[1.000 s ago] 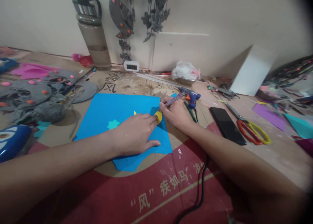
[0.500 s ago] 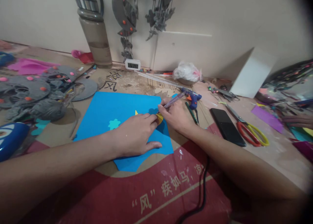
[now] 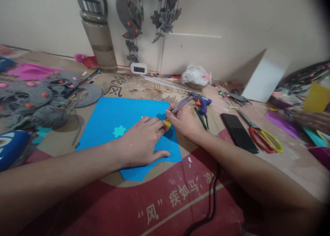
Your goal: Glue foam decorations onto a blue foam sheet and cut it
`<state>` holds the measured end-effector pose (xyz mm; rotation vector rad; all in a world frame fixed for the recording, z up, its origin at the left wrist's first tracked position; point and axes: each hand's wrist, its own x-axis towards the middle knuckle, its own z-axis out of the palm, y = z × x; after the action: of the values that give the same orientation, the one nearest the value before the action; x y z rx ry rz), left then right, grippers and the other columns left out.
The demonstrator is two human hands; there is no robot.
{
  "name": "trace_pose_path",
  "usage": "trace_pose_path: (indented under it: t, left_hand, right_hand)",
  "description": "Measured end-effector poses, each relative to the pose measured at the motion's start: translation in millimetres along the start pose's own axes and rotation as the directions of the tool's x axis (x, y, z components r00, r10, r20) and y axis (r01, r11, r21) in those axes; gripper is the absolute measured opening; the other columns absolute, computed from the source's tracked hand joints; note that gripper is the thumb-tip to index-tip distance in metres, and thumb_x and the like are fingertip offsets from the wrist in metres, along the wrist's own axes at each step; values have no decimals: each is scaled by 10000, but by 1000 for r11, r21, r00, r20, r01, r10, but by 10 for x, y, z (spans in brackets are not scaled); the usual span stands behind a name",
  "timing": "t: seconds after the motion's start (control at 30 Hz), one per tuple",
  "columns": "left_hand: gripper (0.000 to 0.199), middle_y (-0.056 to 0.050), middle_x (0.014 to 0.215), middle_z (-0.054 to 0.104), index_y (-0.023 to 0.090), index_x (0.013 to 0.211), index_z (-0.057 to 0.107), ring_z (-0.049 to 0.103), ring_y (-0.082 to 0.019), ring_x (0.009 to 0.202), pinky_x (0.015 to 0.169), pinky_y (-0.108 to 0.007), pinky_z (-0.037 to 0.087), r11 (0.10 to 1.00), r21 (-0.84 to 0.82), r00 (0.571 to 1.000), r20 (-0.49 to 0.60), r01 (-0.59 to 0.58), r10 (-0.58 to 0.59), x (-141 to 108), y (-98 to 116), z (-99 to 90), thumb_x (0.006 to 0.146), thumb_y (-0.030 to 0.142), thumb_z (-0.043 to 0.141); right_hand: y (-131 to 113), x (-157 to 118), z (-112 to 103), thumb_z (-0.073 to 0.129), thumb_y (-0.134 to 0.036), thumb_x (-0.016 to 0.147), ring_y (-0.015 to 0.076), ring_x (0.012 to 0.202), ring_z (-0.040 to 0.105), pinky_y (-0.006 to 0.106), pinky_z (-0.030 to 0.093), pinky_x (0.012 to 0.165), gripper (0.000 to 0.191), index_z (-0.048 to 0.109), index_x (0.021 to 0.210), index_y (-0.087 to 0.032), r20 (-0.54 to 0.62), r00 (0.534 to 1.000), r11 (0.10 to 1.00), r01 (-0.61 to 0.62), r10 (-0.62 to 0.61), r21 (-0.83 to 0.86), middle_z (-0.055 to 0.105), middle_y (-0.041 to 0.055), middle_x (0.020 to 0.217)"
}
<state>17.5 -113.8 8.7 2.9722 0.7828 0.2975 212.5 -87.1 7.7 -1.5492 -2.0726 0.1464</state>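
A blue sheet (image 3: 129, 108) lies on the cardboard, with a teal flower-shaped piece (image 3: 119, 131) on its left half. My left hand (image 3: 145, 139) lies over the sheet, palm down with the thumb apart, pressing on a yellow piece (image 3: 167, 125) that is mostly covered by the fingers. In my right hand (image 3: 184, 120) is a clear purplish pen (image 3: 182, 104), pinched between thumb and fingers. Its tip, by the yellow piece, is hidden behind the fingers.
A blue glue gun (image 3: 203, 103), green pencil (image 3: 200, 118), black phone (image 3: 238, 132) and scissors (image 3: 263, 136) lie to the right. Left are grey felt pieces (image 3: 25, 95) and a bottle (image 3: 99, 40). Another person's hand (image 3: 314, 120) is at the far right.
My left fingers have shifted slightly, covering more of the yellow piece's left point. At the far right, the other person's hand now has a yellow sheet raised by it. The view has moved slightly.
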Motion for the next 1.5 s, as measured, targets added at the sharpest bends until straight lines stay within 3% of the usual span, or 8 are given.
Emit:
trace_pose_path:
  t: [0.17,0.47,0.7,0.9,1.13,1.3,1.5]
  left_hand:
    - [705,-197,1285,629,67,1295,613,572,-353,1192,1002,-474,471,1000,-29,1000,10,8,-7,-30,20,20,889,644,595]
    - [884,-242,1399,581,20,1391,538,531,-376,1305,1069,-476,434,999,36,1000,-4,-15,16,-93,85,33,880,741,513]
    - [953,-265,1465,518,-19,1429,500,488,-386,1363,1101,-475,410,999,51,1000,16,-7,6,-107,95,65,892,767,452]
    - [947,-258,1464,524,4,1431,503,504,-377,1350,1098,-461,407,998,55,1000,-1,-3,3,-121,96,77,884,775,456]
    - [955,-267,1465,518,-19,1431,497,514,-384,1334,1089,-467,418,998,60,1000,-5,-7,7,-114,101,78,882,763,479]
    - [935,-249,1413,573,-15,1390,544,532,-379,1311,1087,-469,430,998,56,1000,-18,0,1,-114,101,78,886,768,464]
    - [931,-244,1425,564,-17,1399,534,532,-374,1312,1089,-465,429,999,54,1000,-26,4,-3,-125,102,81,890,759,468]
  right_hand:
    - [-29,2,-32,496,-259,911,164,627,522,312,356,642,214,521,705,-209,13,1000,1000,0,0,-6,587,10,641]
    - [-21,17,-31,513,-282,907,174,636,551,310,356,642,199,597,747,-196,26,1000,999,-16,17,-35,622,22,656]
    - [-115,-3,-73,531,-264,918,166,626,546,304,336,634,214,569,718,-198,61,997,998,-43,46,-53,625,20,650]
    - [-198,-12,-80,515,-268,915,162,590,506,313,302,617,220,540,705,-211,105,994,997,-35,42,-73,566,1,597]
    - [-235,-5,-70,502,-255,900,151,570,474,313,317,618,247,467,658,-221,123,992,999,-32,29,22,522,-12,585]
    - [-78,16,-82,489,-312,931,166,665,578,294,397,652,237,524,719,-211,6,1000,972,-29,29,232,604,14,663]
    - [93,26,5,477,-425,977,145,636,562,270,411,637,311,510,749,-216,-29,999,929,-26,39,370,565,-13,646]
